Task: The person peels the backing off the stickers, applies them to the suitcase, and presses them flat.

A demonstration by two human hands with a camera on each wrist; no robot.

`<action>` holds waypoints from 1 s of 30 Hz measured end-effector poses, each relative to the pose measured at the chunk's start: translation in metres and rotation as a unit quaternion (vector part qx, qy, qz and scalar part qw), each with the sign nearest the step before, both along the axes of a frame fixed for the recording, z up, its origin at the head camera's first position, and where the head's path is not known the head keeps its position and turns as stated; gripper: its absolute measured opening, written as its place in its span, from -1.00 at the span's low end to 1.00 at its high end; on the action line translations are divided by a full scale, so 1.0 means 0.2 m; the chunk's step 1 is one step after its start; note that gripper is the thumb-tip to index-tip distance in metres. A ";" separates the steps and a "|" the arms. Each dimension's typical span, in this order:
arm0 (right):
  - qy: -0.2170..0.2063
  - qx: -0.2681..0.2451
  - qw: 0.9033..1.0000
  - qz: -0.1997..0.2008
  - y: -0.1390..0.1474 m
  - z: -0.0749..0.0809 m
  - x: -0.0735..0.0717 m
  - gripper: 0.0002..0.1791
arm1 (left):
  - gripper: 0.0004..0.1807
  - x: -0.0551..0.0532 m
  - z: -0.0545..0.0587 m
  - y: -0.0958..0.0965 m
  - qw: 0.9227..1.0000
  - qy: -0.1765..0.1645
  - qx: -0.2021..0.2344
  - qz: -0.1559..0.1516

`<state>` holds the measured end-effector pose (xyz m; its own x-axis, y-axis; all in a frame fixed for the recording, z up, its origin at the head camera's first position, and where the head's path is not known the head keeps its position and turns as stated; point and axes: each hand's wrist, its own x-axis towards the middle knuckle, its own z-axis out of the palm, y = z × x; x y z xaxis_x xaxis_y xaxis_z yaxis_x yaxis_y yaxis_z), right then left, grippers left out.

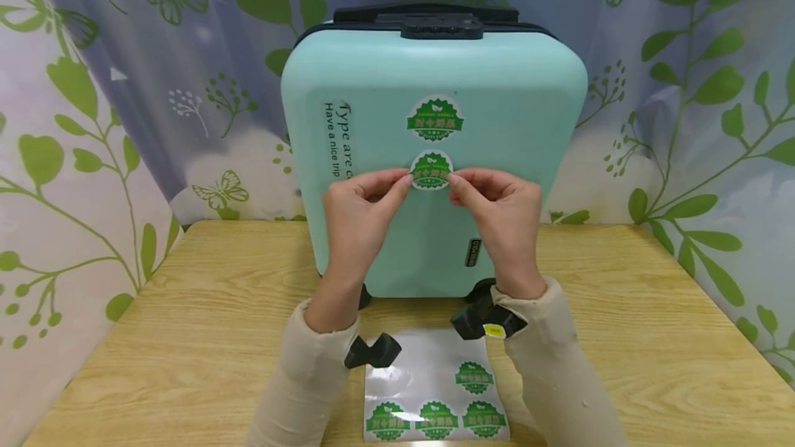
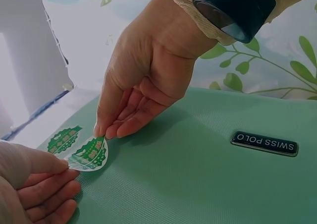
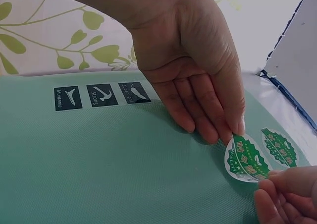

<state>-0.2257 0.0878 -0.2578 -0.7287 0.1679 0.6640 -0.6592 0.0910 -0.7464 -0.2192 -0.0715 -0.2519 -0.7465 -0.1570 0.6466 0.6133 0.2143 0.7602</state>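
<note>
A pinched round green-and-white sticker (image 1: 431,170) lies across the front of a mint-green suitcase (image 1: 397,240). My left hand (image 1: 360,226) holds its left edge between thumb and forefinger. At the opposite edge, the thumb and forefinger of my right hand (image 1: 506,223) pinch it. In the left wrist view the sticker (image 2: 89,154) looks slightly bent between both hands. Whether its back touches the case, I cannot tell. Just above it, a similar green sticker (image 1: 435,118) is stuck on the suitcase.
The suitcase stands upright on a wooden table (image 1: 236,309), before a leaf-patterned curtain (image 1: 205,88). Between my forearms lies a sticker sheet (image 1: 422,371) with several green stickers along its near and right side. Dark wrist cameras (image 1: 375,352) sit at both cuffs.
</note>
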 end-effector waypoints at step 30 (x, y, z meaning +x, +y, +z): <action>0.036 0.006 0.999 -0.029 -0.02 -0.01 -0.01 -0.81 | -0.85 0.00 0.01 0.01 0.999 0.001 -0.031 0.032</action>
<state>-0.2276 0.0831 -0.2599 -0.6684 0.2002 0.7163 -0.7042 0.1397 -0.6961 -0.2188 -0.0688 -0.2491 -0.7349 -0.1639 0.6581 0.5980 0.3009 0.7428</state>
